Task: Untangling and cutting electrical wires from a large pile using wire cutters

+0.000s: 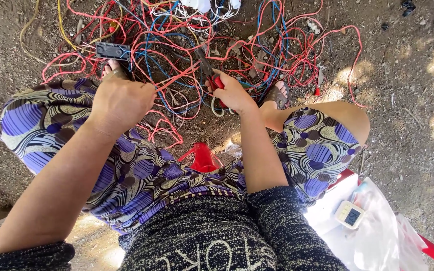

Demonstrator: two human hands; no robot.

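While the person sits over bare dirt ground (408, 130), the head camera looks down on both hands above a tangle of red, blue and white wires (177, 45). The left hand (120, 100) is closed around a red wire (177, 78), which runs taut toward the right hand (232, 93). That hand grips a red-handled cutting tool (217, 85), whose dark jaws meet the wire. A black plastic block (112, 50) lies among the wires. A red funnel (203, 158) stands between the knees; a small white digital device (349, 215) rests on white plastic sheeting (377, 236).
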